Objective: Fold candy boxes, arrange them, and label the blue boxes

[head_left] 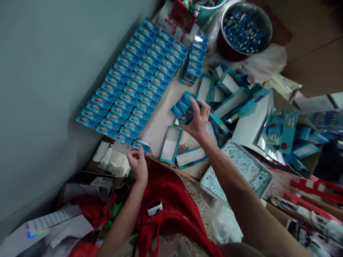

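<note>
My left hand is at the table's near edge, fingers curled in and fingertips at a small blue flat case with rounded corners. It appears to grip that case by its near side. Farther right, my right hand spreads its thumb and fingers around a cluster of blue cases above the tabletop. Its palm hides part of the cluster. Long rows of matching blue cases lie overlapped along the wall side. An open blue display carton with cases standing in it is beyond my right hand.
Empty blue cartons lie around my right hand. A metal tray of small pale-blue pieces sits under my right forearm. At the back is a metal bowl of blue and silver pieces. A grey wall borders the left.
</note>
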Demonstrator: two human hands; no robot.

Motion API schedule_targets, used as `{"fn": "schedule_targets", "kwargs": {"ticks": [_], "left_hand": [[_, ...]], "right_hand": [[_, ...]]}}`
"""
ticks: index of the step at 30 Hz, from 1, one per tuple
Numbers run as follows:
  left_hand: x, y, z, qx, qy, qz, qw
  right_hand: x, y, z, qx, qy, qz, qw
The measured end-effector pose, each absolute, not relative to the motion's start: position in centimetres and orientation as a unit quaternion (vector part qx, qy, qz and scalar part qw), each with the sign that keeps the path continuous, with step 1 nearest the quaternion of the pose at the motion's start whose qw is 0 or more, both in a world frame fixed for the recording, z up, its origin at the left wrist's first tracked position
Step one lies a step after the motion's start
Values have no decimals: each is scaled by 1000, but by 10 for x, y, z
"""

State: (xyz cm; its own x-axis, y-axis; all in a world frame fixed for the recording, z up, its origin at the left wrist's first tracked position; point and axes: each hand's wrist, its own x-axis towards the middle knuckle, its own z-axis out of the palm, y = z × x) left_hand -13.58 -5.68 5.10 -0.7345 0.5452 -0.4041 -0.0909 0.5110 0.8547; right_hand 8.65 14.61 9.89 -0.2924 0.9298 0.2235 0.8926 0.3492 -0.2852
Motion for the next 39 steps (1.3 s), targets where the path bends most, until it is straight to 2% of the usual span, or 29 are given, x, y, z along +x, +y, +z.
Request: {"fn": "schedule_targets", "kwargs": {"ticks": [3, 9, 16, 20, 22, 25, 27, 30, 31, 33, 36, 39], "left_hand": [[-109, -65, 60, 263, 818, 434, 271], [-111, -51, 72, 517, 783, 327, 113], [-194, -41, 84, 663, 697, 233, 143], [-202, -48, 88, 687, 684, 160, 186], [-197, -55, 87, 669, 697, 164, 200], [-189, -64, 79, 536, 784, 258, 179], [-184, -69, 68, 367, 845, 350, 170], [-179, -74, 49, 149, 855, 449, 213], [-178, -75, 45, 101, 847, 469, 230], [-180, -76, 39, 40, 839, 487, 241], [-196, -71, 45, 113, 856, 460, 206], [-225, -58, 57, 374, 842, 351, 165]], "right_hand": [[119, 190, 75, -566, -809, 16, 160], [138, 222, 40, -527, -842, 53, 100], [143, 265, 32, -505, -854, 123, 29], [148, 275, 31, -509, -850, 131, -6], [150, 274, 37, -508, -851, 127, -25], [148, 269, 49, -517, -845, 131, -49], [137, 252, 58, -532, -837, 126, -21], [99, 188, 69, -526, -832, 143, 100], [82, 156, 71, -505, -834, 175, 133], [44, 91, 72, -444, -843, 272, 133], [-6, 16, 62, -421, -831, 351, 96], [-32, -6, 48, -443, -819, 355, 87]]}}
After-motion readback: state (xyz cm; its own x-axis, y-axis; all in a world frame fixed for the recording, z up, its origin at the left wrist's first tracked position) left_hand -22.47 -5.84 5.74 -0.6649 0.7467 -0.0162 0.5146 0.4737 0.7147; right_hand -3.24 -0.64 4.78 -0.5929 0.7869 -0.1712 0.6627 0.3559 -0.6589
